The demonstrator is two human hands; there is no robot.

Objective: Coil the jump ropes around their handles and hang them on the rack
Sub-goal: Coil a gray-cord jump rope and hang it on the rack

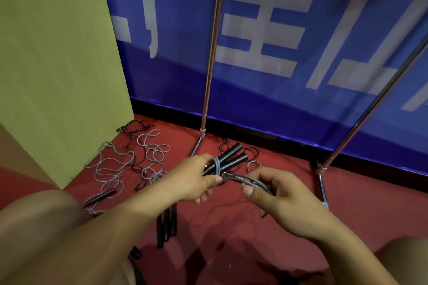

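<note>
Head view: red carpet floor, blue banner behind with large white characters, cut off, unreadable. Tan cardboard box left. Chrome rack poles upright. Left hand grips black handles, grey rope looped round them; right hand pinches rope bundle. Loose ropes on floor left.

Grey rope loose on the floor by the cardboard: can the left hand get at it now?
Probably not yet: the left hand is gripping the black handles. The grey rope itself lies uncovered.
</note>
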